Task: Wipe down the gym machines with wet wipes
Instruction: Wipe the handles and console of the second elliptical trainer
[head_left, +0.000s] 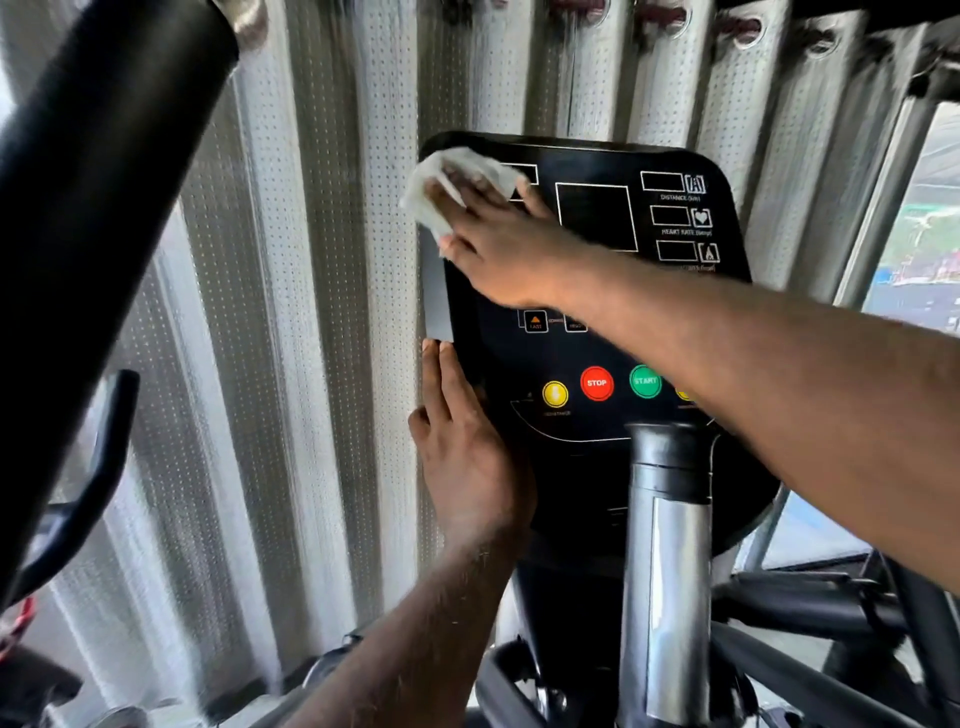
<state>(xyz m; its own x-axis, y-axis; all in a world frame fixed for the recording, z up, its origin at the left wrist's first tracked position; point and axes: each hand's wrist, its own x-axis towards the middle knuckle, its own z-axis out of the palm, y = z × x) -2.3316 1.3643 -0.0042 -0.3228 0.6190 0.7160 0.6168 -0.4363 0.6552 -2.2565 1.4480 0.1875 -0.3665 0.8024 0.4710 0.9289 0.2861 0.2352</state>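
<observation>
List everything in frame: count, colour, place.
console: 1, black, centre, in front of the curtain
wipe: 1, white, on the console's upper left corner
STOP button: 1, red, lower console
START button: 1, green, right of STOP
yellow button: 1 in full, left of STOP; a second peeks out beside the right arm
post: 1, silver with black top, below the console
curtain: 1, white, perforated, in folds behind
bar: 1, black, upper left, close to camera
window: 1, right edge
right hand: presses the wipe onto the console
left hand: flat against the console's left edge, fingers straight
</observation>
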